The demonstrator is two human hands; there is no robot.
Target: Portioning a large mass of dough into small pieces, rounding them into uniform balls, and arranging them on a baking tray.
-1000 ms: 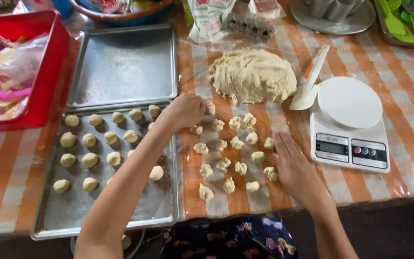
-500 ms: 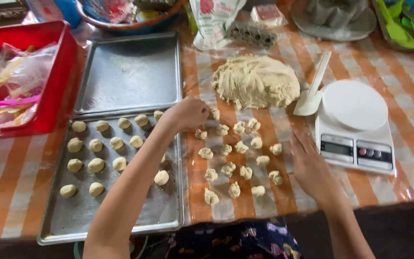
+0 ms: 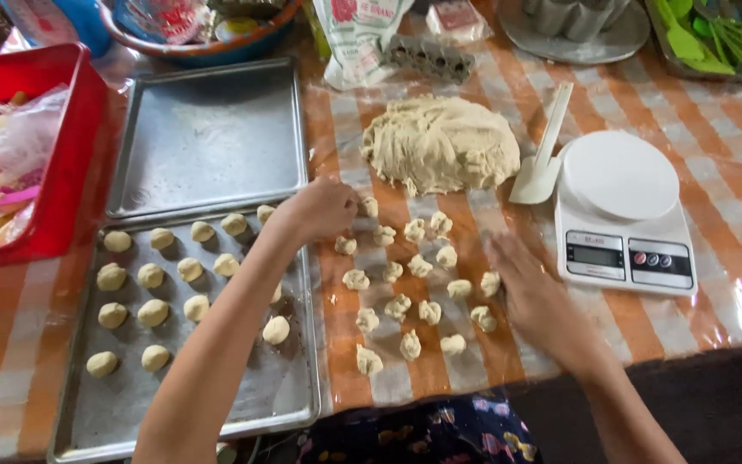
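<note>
From the head camera we look down on a table (image 3: pixel 736 331) under an orange-and-white checked cloth with clear plastic over it. Our left hand (image 3: pixel 319 209) reaches across the near tray (image 3: pixel 289 391) to the top of a cluster of dough pieces (image 3: pixel 414 292); its fingers are curled together at the piece nearest the tray's far right corner, but we cannot tell whether they actually pinch it. Our right hand (image 3: pixel 538 301) lies flat and open on the cloth just to the right of the cluster, palm down, holding nothing. The pieces are pale beige, rough and torn-looking, lying loosely apart near the table's front edge. On the near tray sit rolled balls (image 3: pixel 152 288), smooth and round, of the same pale colour, in loose rows toward its left side. Behind the cluster lies a big mound of dough (image 3: pixel 441 143), lumpy and ragged at its edge. A second tray (image 3: pixel 208 137) lies behind the first. A white kitchen scale (image 3: pixel 620 210) stands toward the right edge, with a white spatula (image 3: pixel 544 150) leaning at its left. A red basket (image 3: pixel 70 146) sits at the left edge.
</note>
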